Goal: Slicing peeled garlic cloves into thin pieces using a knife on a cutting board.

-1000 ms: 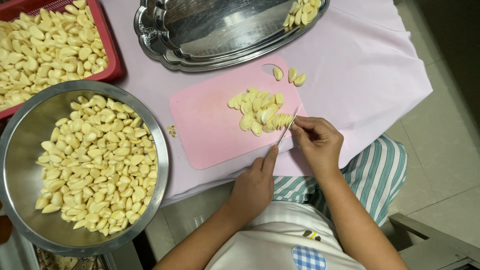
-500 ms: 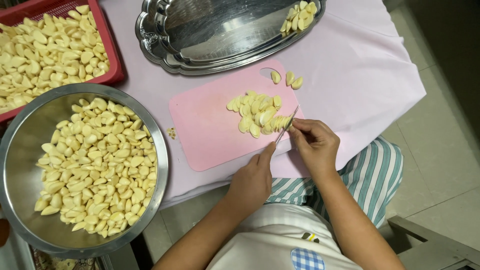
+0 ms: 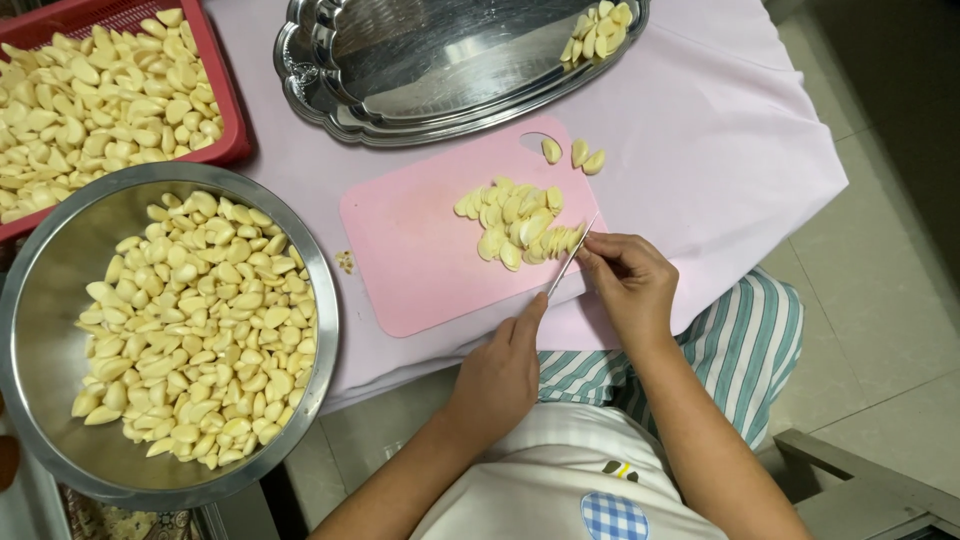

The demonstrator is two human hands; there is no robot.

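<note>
- Left hand [image 3: 500,375] is gripping the knife [image 3: 572,255] by its handle; handle is hiding inside the closed fingers.
- Thin blade is running diagonally, tip pointing up-right into the sliced garlic pile [image 3: 515,225].
- Right hand [image 3: 630,285] is pinching garlic at the blade, fingers curled; the clove itself is hard to make out.
- Pale-yellow pile is sitting on the pink cutting board [image 3: 420,250], on the cloth-covered counter [image 3: 700,130].

Single head view, steep downward, probably near-overhead, close above cutting board [image 3: 440,250].
</note>
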